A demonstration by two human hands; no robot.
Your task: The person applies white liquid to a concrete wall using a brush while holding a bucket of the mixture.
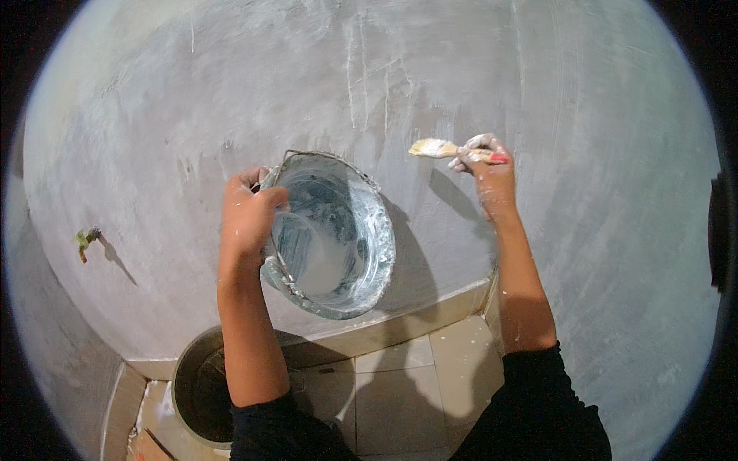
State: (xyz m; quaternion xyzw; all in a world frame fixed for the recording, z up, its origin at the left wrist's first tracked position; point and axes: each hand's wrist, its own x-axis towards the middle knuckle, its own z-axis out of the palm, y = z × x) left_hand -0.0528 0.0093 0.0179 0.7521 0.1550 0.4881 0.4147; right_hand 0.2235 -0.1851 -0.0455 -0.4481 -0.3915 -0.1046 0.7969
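My left hand (252, 210) grips the left rim of a plastic bucket (385, 253) with a wire handle. The bucket is tilted so its inside shows, smeared with white paint, with a pool of thin whitish liquid low in it. Up and to the right, my right hand (484, 164), spotted with white, holds a paintbrush (447, 149) by its wooden, red-tipped handle. The bristles point left and carry white paint; whether they touch the wall cannot be told. Behind both hands is a grey plastered wall (277, 86) with pale drip marks.
A tap (86, 242) juts from the wall at left. A large round dark tub (184, 397) stands on the tiled floor (398, 397) at lower left, partly behind my left arm. Tile skirting (403, 321) runs along the wall's foot. A dark object (718, 233) shows at the far right edge.
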